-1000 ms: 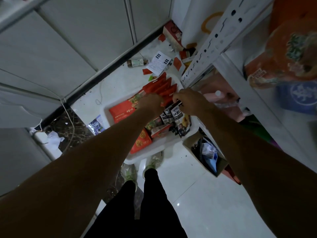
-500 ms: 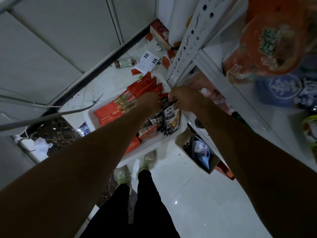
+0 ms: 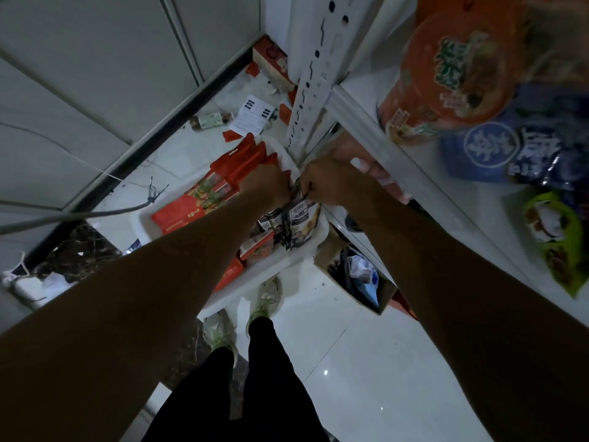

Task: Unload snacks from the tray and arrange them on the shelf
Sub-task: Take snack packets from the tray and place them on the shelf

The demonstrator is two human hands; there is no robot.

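Dark snack packets [image 3: 301, 220] over white tray [image 3: 280, 266]

Dim, bluish and underexposed throughout; the forearms [image 3: 143, 298] read as flat dark brown shapes with little detail, and the black trousers [image 3: 223, 393] sink into shadow. Light seems to come from overhead, leaving 2 small glare spots on the glossy floor tiles [image 3: 350, 362]; the noodle cup [image 3: 452, 74] and the bags [image 3: 522, 154] at the right edge are smeared by blur and stretched by wide-angle distortion; the shelf upright [image 3: 310, 84] slants; print on the snack packets [image 3: 299, 218] is too soft to read.
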